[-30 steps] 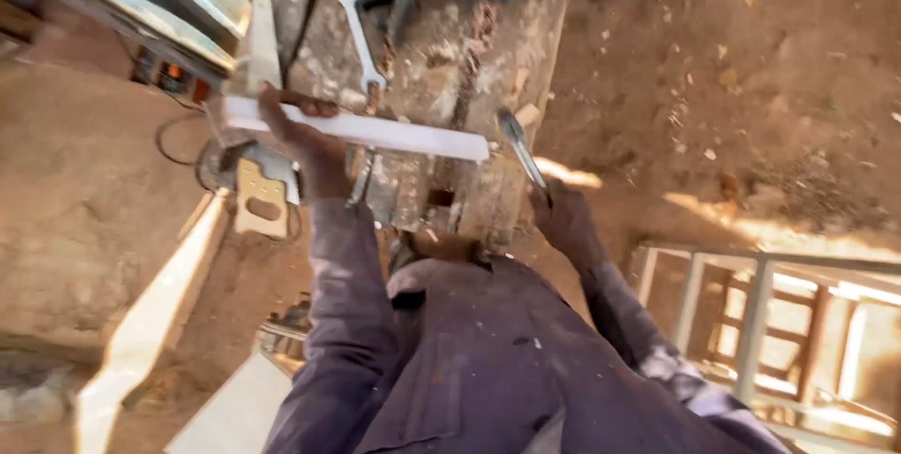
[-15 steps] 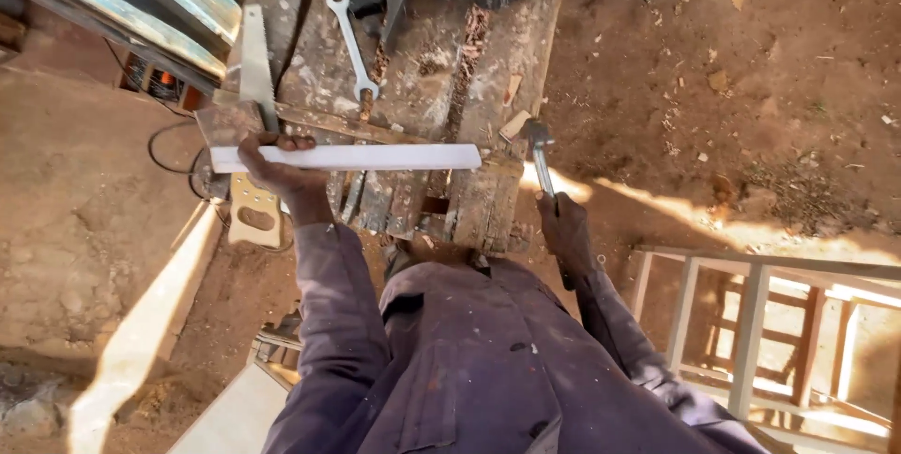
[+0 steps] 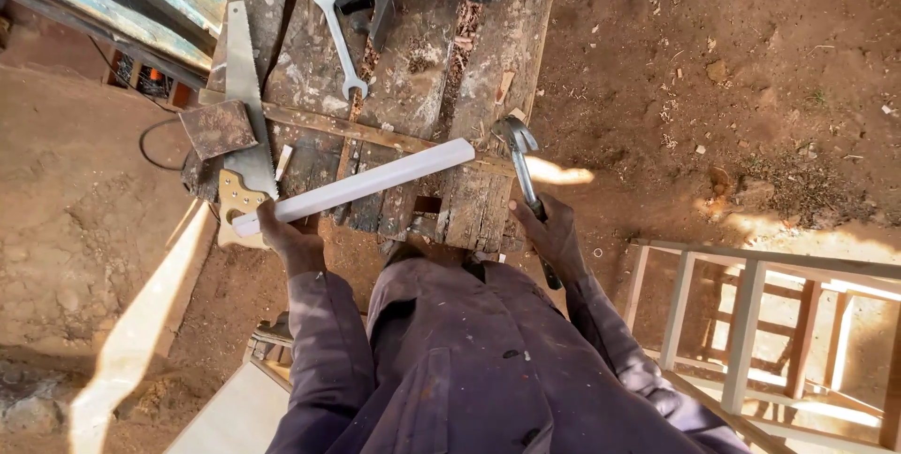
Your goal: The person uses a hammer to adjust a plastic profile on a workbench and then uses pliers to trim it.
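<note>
- Left hand [image 3: 289, 240]: fingers wrapped around the near end of a pale wooden bar [image 3: 357, 186], which slants up and right across the workbench [image 3: 488, 200].
- Right hand [image 3: 554, 233]: fingers clamped on the handle of a claw hammer [image 3: 524, 168]; head sits at the bench's right edge (just past the bar's far end, contact unclear).
- On the bench: handsaw [image 3: 242, 125], spanner [image 3: 340, 41].
- Right, on the dirt: pale wooden frame [image 3: 751, 332].
</note>
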